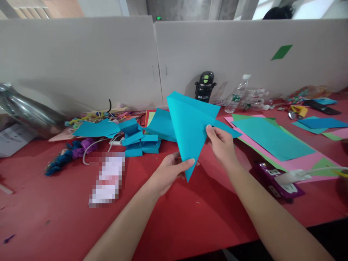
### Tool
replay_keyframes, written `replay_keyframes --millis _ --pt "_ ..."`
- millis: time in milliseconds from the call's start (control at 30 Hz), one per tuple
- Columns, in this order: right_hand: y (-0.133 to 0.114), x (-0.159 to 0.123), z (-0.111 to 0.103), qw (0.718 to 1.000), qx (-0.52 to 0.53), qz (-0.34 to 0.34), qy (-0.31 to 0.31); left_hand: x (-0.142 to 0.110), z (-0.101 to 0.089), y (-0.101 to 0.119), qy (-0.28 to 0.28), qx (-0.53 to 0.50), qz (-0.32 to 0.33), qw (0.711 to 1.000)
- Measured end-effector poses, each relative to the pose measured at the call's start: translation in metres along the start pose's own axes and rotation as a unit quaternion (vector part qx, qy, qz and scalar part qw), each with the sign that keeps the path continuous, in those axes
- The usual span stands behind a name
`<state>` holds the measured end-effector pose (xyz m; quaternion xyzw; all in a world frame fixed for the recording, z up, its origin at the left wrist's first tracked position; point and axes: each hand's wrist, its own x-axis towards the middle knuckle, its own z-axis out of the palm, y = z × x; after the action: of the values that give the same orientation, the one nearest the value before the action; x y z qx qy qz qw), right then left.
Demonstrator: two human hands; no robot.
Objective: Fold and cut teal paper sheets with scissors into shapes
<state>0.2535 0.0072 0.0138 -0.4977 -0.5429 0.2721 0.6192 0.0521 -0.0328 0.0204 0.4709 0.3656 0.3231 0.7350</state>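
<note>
A folded sheet of blue paper (187,127) is held up above the red table (174,224), its narrow point facing down. My left hand (171,172) pinches it near that lower tip, thumb on the front and fingers behind. Higher up, my right hand (221,143) grips its right edge with the thumb pressed to the front. Behind the held paper lies another blue sheet (161,125). To its left sit folded blue paper pieces (133,137), with a flat blue sheet (95,128) beside them.
At right, teal sheets (274,137) lie on pink and green paper, near a purple power bank (280,183). A black bottle (206,87) and clear plastic bottles (239,94) stand by the grey partition (81,61). A metal jug (29,112) is far left.
</note>
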Motion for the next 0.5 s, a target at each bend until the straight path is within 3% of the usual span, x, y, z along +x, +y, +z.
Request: replay_keyframes --millis 167,500 --pt "-0.008 -0.007 0.006 1.0 -0.004 -0.001 -0.016 0.005 -0.005 -0.006 0.051 0.014 0.063 0.997" --pt "-0.018 -0.006 0.004 1.0 0.01 0.014 -0.005 0.003 -0.013 0.007 0.095 0.116 0.096 0.984"
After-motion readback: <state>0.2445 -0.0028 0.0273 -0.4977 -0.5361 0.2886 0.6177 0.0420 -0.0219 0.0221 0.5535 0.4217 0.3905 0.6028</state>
